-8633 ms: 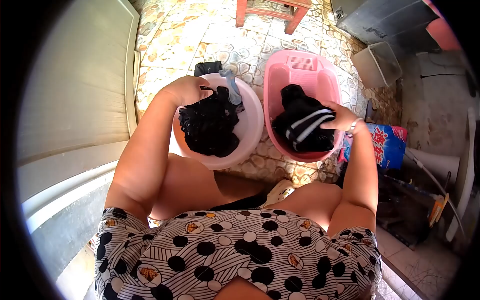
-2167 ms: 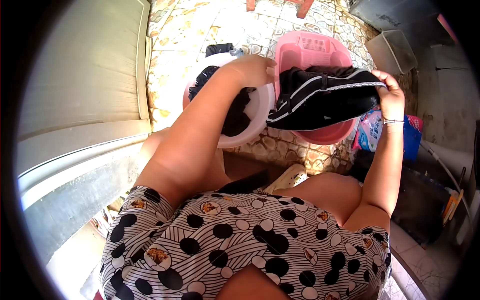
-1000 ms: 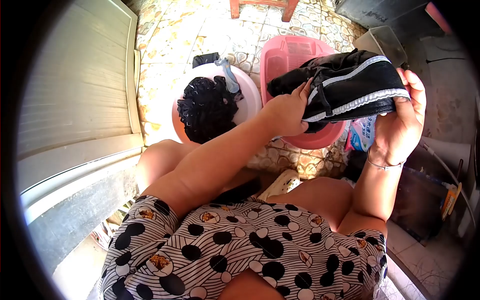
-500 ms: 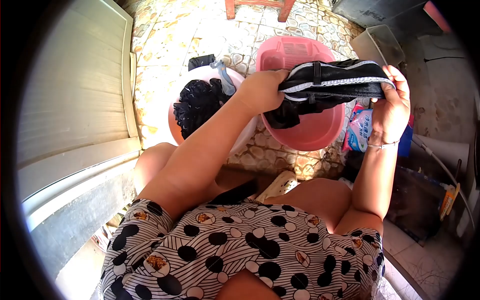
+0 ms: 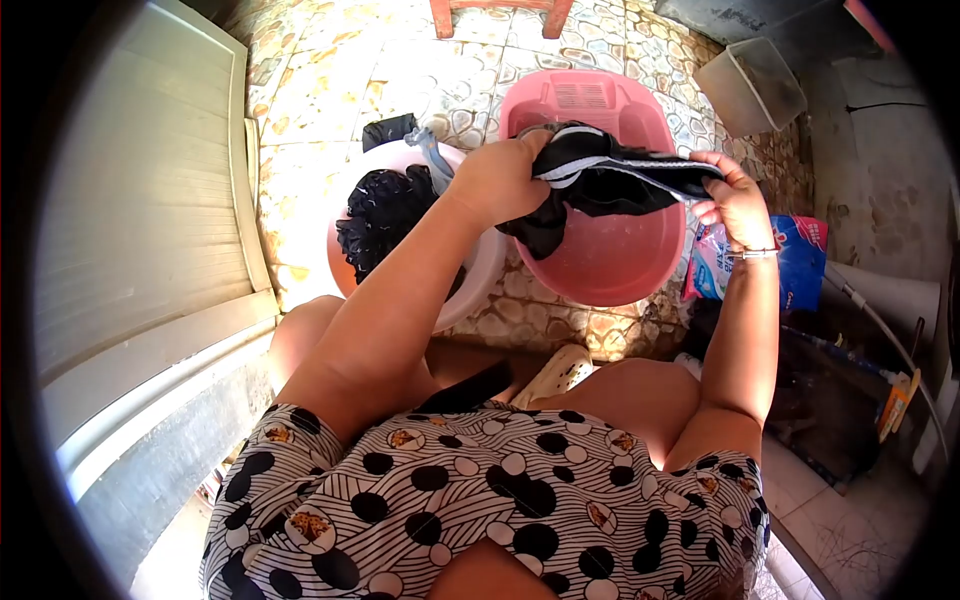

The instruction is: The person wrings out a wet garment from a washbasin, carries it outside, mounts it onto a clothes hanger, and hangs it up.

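Stretched between my hands over the pink washbasin (image 5: 600, 285) is a pair of black pants (image 5: 625, 195) with a white-edged waistband. My left hand (image 5: 497, 180) is closed on one end of the waistband, and cloth hangs below it into the basin. At the other end, my right hand (image 5: 738, 205) pinches the band between thumb and fingers. The waist opening gapes a little between them. Left of the pink washbasin stands a pale round basin (image 5: 487, 275), with bunched black clothes (image 5: 385, 215) and a grey-blue cloth (image 5: 430, 155) over its rim.
Detergent bags, one pink and white (image 5: 710, 265) and one blue (image 5: 803, 265), stand right of the washbasin. Behind them sits a clear plastic bin (image 5: 740, 95). A red stool (image 5: 500, 4) is at the far edge, and a pale door panel (image 5: 140, 200) borders the left.
My right hand has moved left and slightly down, closer to my left hand. The waistband has gone from taut and flat to slacker, with its opening turned into view.
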Available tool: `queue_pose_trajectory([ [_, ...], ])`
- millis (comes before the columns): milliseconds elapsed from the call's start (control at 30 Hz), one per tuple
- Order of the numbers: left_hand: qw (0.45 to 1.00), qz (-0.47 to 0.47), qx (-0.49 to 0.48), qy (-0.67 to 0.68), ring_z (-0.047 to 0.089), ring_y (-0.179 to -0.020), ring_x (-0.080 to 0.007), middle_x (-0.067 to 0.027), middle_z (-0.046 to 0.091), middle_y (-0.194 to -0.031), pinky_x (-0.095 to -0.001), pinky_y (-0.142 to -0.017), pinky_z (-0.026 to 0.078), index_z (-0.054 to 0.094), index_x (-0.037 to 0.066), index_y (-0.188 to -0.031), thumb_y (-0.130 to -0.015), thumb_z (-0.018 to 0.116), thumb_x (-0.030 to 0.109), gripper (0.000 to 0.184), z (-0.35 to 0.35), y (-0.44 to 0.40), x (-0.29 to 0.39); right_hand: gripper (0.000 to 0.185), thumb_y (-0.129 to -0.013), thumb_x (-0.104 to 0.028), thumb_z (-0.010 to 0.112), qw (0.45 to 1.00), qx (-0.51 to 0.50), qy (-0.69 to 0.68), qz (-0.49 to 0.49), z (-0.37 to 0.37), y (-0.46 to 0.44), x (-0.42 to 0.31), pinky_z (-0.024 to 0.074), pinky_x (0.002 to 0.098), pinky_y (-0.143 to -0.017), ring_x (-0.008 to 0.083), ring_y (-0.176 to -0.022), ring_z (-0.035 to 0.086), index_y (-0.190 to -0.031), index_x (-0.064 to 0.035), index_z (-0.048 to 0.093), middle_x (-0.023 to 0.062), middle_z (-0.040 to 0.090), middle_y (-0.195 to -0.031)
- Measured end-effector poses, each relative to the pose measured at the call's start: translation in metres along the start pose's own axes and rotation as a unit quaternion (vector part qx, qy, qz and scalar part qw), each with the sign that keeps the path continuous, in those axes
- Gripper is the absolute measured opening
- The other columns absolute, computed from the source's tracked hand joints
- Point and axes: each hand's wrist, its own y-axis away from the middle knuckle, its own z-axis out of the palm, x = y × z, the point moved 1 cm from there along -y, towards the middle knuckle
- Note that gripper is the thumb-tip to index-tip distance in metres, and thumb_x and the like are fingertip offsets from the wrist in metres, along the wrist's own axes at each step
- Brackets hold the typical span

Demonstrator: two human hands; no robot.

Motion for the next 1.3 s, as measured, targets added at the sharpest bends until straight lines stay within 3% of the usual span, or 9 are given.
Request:
queue_pose_trajectory([
  [133,0.997,0.002,-0.074,-0.029,0.059,-0.084,-0.0314,-0.0166,0.062,-0.089,-0.0387,-0.073,0.046,0.04,0.012,-0.125,-0.066,0.058,0.017,0.063,0.006,-0.004,0.006,0.027,-0.081,-0.005,0.045,0.976,-0.085,0.156,0.126,-0.015,-0.023,0.042,0.0408,0.0183,-0.035,0.0102,-0.044,0.055,-0.106,-0.0038,0.054,0.0073,0.06,-0.074],
  [200,0.995,0.013,-0.096,-0.034,0.06,-0.084,-0.0306,-0.0156,0.062,-0.088,-0.038,-0.073,0.046,0.036,0.016,-0.129,-0.065,0.059,0.017,0.068,0.023,-0.004,0.001,0.033,-0.077,-0.006,0.048,0.944,-0.168,0.221,0.181,-0.01,-0.03,0.059,0.0475,0.0235,-0.044,0.0148,-0.053,0.059,-0.109,-0.0041,0.054,0.0103,0.062,-0.075],
  [267,0.984,0.066,-0.16,-0.031,0.059,-0.079,-0.0346,-0.0189,0.061,-0.084,-0.0399,-0.071,0.047,0.033,0.017,-0.132,-0.064,0.06,0.017,0.073,0.04,0.0,0.003,0.041,-0.073,-0.011,0.053,0.845,-0.276,0.457,0.025,0.0,-0.04,0.077,0.051,0.0294,-0.067,0.0232,-0.074,0.063,-0.113,-0.0039,0.053,0.016,0.063,-0.082],
  [300,0.973,0.048,-0.21,-0.087,0.059,-0.088,-0.0315,-0.015,0.06,-0.096,-0.039,-0.076,0.045,0.035,0.019,-0.131,-0.062,0.062,0.017,0.073,0.047,0.002,0.008,0.061,-0.067,-0.022,0.059,0.825,-0.262,0.501,0.017,0.007,-0.04,0.087,0.0414,0.0341,-0.089,0.0332,-0.103,0.053,-0.122,-0.0018,0.044,0.0224,0.058,-0.103],
  [433,0.97,0.056,-0.175,-0.162,0.04,-0.118,-0.0296,-0.0065,0.043,-0.127,-0.0485,-0.091,0.034,0.038,0.024,-0.13,-0.06,0.067,0.018,0.076,0.092,0.011,-0.006,0.101,-0.053,-0.021,0.074,0.835,-0.192,0.494,-0.146,0.056,-0.026,0.096,0.0337,0.038,-0.098,0.0381,-0.121,0.034,-0.136,-0.0056,0.018,0.0225,0.025,-0.136],
  [533,0.977,0.063,-0.06,-0.194,0.028,-0.126,-0.0329,-0.0063,0.031,-0.136,-0.0571,-0.094,0.028,0.037,0.022,-0.13,-0.061,0.067,0.018,0.076,0.101,0.022,-0.012,0.104,-0.053,-0.02,0.074,0.809,-0.159,0.517,-0.231,0.091,-0.023,0.115,0.0309,0.0404,-0.099,0.0376,-0.122,0.032,-0.137,-0.0057,0.015,0.022,0.021,-0.138],
  [700,0.946,0.025,-0.189,-0.261,0.013,-0.131,-0.0376,-0.0037,0.019,-0.143,-0.0681,-0.092,0.02,0.033,0.024,-0.133,-0.065,0.069,0.027,0.076,0.126,0.021,-0.034,0.096,-0.062,-0.016,0.067,0.828,-0.19,0.511,-0.132,0.123,-0.035,0.181,0.0298,0.0432,-0.1,0.0411,-0.123,0.028,-0.138,-0.0077,0.009,0.0214,0.019,-0.139],
  [967,0.939,0.003,-0.245,-0.241,0.012,-0.132,-0.0366,-0.0062,0.023,-0.142,-0.0697,-0.092,0.017,0.039,0.024,-0.129,-0.062,0.069,0.031,0.074,0.134,0.002,-0.037,0.083,-0.071,-0.007,0.055,0.764,-0.276,0.583,-0.005,0.14,-0.052,0.199,0.035,0.0435,-0.097,0.0425,-0.127,0.02,-0.139,-0.0069,0.007,0.0181,0.007,-0.143],
  [1300,0.924,0.013,-0.28,-0.261,0.016,-0.13,-0.0366,-0.0049,0.028,-0.139,-0.0663,-0.092,0.025,0.04,0.024,-0.128,-0.06,0.071,0.044,0.077,0.129,-0.002,-0.033,0.078,-0.071,-0.008,0.054,0.745,-0.254,0.616,-0.035,0.138,-0.054,0.21,0.0354,0.0403,-0.097,0.0405,-0.128,0.019,-0.138,-0.0068,0.015,0.0151,0.001,-0.144],
])
